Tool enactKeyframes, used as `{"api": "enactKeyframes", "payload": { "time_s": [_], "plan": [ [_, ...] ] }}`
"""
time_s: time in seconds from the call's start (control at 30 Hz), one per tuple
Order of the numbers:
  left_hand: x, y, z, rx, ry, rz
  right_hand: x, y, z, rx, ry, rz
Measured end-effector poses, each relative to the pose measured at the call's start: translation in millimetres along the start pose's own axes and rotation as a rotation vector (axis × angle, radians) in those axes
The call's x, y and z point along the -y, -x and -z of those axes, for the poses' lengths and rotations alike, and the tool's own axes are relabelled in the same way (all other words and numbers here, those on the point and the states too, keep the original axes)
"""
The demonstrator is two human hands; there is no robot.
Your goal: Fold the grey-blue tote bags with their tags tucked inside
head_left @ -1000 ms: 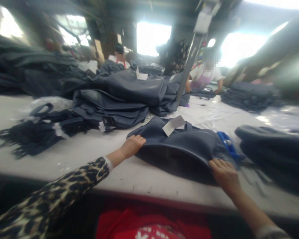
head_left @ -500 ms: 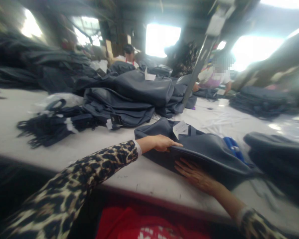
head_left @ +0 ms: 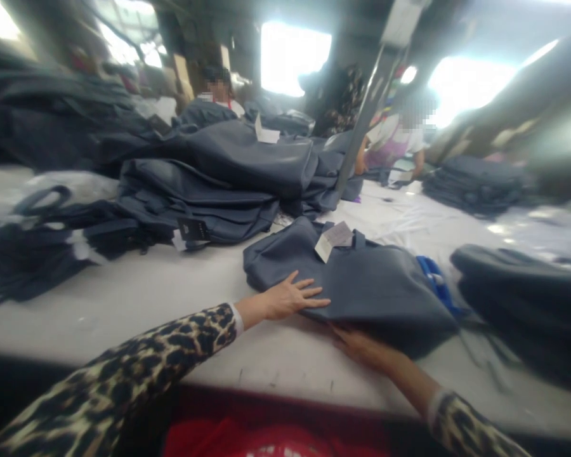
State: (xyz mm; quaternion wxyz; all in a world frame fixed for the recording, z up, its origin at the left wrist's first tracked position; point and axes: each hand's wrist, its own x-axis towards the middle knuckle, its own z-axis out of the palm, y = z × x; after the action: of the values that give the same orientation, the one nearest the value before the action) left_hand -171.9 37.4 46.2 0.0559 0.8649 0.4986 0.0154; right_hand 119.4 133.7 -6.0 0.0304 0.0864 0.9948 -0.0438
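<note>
- dark strap bundle [head_left: 26, 257], far left on the desk [head_left: 124, 317], loose ends trailing, white bands around it
- left leopard-print sleeve [head_left: 137, 365] with white cuff, reaching in from lower left
- stack of navy bags [head_left: 209, 181], piled flat behind the work spot, folds overlapping; contents hidden
- black hang tag [head_left: 193, 230] on that stack, small pale lettering, too blurred to read
- left hand [head_left: 280, 301]: grip wide apart, fingers spread, palm down, fingertips resting on the near side of the bag, not clamped
- navy bag [head_left: 352, 289], the one being handled, lying flat on the desk in front of the person, just in front of the stack; inside not visible
- white paper tag [head_left: 334, 241] hanging at the bag's top edge near the handle; print unreadable
- right hand [head_left: 361, 349]: grip open, not clamped, fingers against the bag's lower edge, partly tucked under it
- blue strap [head_left: 435, 276] showing beside the bag's right end
- dark bag pile [head_left: 518, 298] at right on the desk, well apart from both hands
- co-worker [head_left: 394, 143] in the background at the far side, beside a metal post [head_left: 366, 127]
</note>
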Motion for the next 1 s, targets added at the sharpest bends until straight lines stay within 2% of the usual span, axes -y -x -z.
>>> {"api": "enactKeyframes", "payload": {
  "time_s": [0.1,0.2,0.27,0.33,0.43,0.53,0.67,0.73,0.87,1.0],
  "plan": [
    [4,-5,4.2,0.046,0.044,0.002,8,28,38,-0.123,0.099,0.025],
    [8,-12,11.8,0.113,0.100,-0.004,1,55,75,-0.317,0.407,-0.020],
    [12,-16,18.0,0.150,0.127,-0.017,-10,65,90,-0.379,0.562,-0.051],
    [18,-18,23.4,0.178,0.151,-0.030,-20,67,95,-0.412,0.598,-0.060],
    [28,-20,26.4,0.185,0.180,-0.022,-30,67,83,-0.456,0.563,-0.073],
    [36,-22,23.5,0.154,0.180,-0.007,-33,71,57,-0.464,0.492,-0.082],
    [32,-20,19.6,0.080,0.131,-0.005,-29,77,22,-0.521,0.379,-0.204],
    [26,-14,17.4,-0.003,0.062,-0.008,-27,77,9,-0.504,0.368,-0.254],
    [24,4,0.2,-0.235,-0.214,0.025,-27,71,3,-0.458,0.426,-0.262],
    [37,12,-29.1,-0.188,-0.269,0.110,-29,61,11,-0.402,0.501,-0.191]
  ]
}}
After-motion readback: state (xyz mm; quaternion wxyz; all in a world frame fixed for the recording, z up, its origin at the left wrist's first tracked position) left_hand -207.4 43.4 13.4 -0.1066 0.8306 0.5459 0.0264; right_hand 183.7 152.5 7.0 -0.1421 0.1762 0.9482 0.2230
